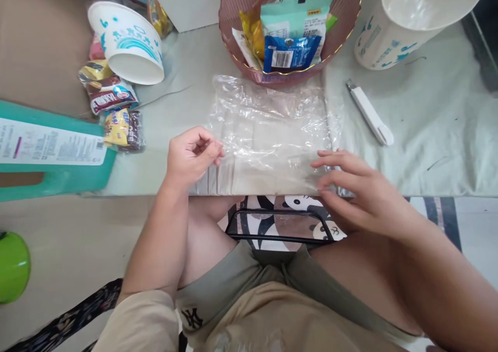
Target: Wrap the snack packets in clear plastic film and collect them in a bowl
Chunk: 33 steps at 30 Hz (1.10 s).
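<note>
A clear plastic bag (272, 129), creased and flat, lies on the cloth-covered table near its front edge. At the bag's left side, my left hand (192, 155) is closed, thumb and fingers pinched on its edge. My right hand (354, 186) is at the bag's lower right corner, fingers apart and fingertips over the film. Behind the bag stands a pink ribbed bowl (233, 41) with a gold rim, holding several snack packets. To the right lies a white utility knife (369, 112).
A white paper cup (389, 36) stands at the back right. On the left, a tilted paper cup (130, 43) rests by several wrapped snacks (114, 95). A green plastic container (70, 178) lies at the left edge. My legs are under the table's front edge.
</note>
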Each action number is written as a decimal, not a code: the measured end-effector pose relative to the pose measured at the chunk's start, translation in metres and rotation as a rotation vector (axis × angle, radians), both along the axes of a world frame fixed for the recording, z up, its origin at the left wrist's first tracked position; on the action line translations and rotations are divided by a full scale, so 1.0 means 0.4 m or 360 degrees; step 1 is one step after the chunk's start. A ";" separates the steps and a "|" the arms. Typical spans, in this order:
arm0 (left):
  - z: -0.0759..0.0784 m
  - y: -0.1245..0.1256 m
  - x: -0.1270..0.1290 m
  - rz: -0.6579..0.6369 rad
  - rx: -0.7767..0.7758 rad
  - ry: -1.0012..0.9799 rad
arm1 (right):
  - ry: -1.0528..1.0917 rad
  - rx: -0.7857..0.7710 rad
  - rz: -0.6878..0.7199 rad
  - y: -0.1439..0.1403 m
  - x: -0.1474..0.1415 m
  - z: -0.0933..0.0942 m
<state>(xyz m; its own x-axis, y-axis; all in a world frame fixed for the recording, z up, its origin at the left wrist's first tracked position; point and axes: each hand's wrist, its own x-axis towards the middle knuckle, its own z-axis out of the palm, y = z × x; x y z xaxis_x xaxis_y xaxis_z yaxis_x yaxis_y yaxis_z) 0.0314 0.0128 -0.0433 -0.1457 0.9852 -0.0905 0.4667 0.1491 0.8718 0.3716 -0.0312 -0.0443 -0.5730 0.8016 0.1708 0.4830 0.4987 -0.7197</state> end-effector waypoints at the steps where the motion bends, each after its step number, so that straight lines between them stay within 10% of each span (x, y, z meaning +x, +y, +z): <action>1: -0.001 0.007 -0.001 -0.0014 0.0000 -0.0038 | 0.0096 -0.0052 -0.0086 0.008 0.008 0.006; 9: -0.027 0.054 0.020 -0.0162 0.0151 -0.0427 | 0.1431 -0.0509 -0.1001 0.060 0.006 -0.016; 16: -0.026 0.057 0.047 0.0096 -0.0240 -0.0625 | 0.0880 -0.0497 -0.1342 0.065 -0.039 -0.033; 22: -0.010 0.055 0.047 -0.0211 -0.0511 -0.0794 | 0.0797 -0.0514 -0.1563 0.110 -0.077 -0.037; 33: -0.068 0.096 0.054 -0.0039 -0.0029 -0.0342 | -0.0109 -0.0349 -0.1581 0.116 -0.068 -0.036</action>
<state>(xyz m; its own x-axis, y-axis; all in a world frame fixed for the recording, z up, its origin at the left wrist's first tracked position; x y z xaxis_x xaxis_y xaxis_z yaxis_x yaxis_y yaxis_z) 0.0528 0.0514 -0.0705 -0.0972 0.9861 -0.1349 0.2742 0.1568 0.9488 0.3442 0.0150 -0.0585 0.3655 0.9297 -0.0455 0.6502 -0.2899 -0.7023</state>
